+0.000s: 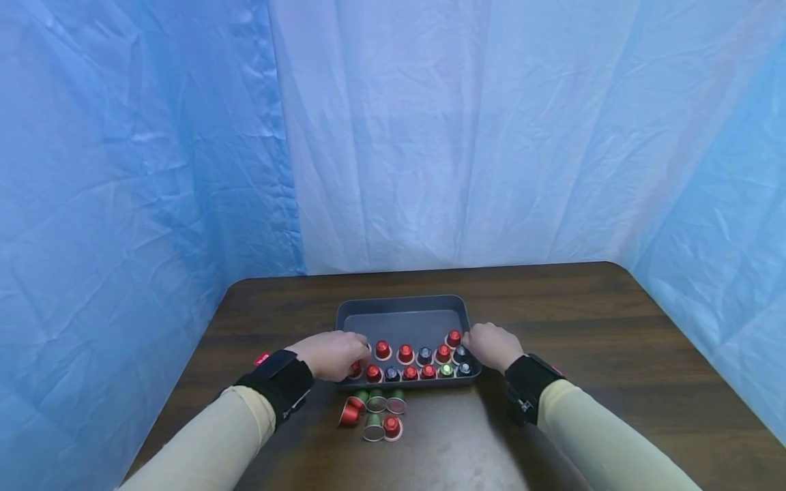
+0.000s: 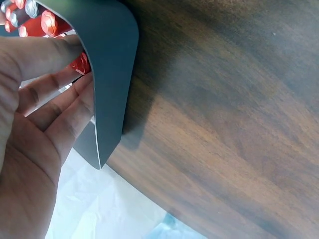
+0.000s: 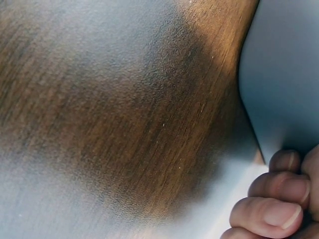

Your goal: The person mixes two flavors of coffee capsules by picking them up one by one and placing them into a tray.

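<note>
Pinching a red coffee capsule with left hand inside the dark tray, by its wall; curling right hand at the right rim, not showing whether gripping anything. Seeing near-side capsule rows standing; counting six loose capsules on the wooden table, outside the near edge; finding open room across the far half.

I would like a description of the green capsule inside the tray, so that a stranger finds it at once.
On the brown table sits a dark tray of capsules. In the row nearest the camera, look second from the right end. There, between a red capsule and a dark capsule, stands the green capsule, the only green one visible inside the tray.
</note>
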`<state>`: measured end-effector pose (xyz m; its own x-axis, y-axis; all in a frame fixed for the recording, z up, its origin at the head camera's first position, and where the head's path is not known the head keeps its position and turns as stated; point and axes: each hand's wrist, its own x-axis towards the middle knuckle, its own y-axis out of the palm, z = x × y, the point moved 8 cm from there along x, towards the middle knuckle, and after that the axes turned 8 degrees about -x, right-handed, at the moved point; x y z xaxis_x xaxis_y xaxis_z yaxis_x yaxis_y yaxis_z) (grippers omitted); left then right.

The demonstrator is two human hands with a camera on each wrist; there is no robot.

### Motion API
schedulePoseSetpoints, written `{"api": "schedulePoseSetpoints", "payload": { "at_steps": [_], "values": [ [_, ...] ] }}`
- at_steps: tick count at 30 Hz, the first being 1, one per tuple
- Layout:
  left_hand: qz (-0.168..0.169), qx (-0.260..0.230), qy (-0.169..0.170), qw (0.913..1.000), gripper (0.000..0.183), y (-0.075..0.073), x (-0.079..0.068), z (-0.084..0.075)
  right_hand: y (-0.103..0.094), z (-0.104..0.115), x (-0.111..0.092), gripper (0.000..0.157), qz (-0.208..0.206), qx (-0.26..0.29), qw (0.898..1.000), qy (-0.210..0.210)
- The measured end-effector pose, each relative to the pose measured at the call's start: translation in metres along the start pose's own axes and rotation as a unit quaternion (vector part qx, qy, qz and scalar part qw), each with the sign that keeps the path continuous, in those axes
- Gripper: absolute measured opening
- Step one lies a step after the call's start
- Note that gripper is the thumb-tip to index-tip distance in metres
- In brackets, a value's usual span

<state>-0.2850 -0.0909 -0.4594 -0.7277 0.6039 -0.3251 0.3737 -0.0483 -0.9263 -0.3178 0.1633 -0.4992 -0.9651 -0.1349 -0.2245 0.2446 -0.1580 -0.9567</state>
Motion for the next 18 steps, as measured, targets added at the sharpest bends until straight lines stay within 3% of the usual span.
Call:
{"api": "schedulePoseSetpoints", "payload": {
  "at_steps": [18],
  "values": [
    [-0.03,-0.003,0.042,0.9987,0.017,-0.02,-0.017,-0.012,0.0,0.0,0.001,0.03,-0.007,0.004,1.0,-0.008]
  ]
}}
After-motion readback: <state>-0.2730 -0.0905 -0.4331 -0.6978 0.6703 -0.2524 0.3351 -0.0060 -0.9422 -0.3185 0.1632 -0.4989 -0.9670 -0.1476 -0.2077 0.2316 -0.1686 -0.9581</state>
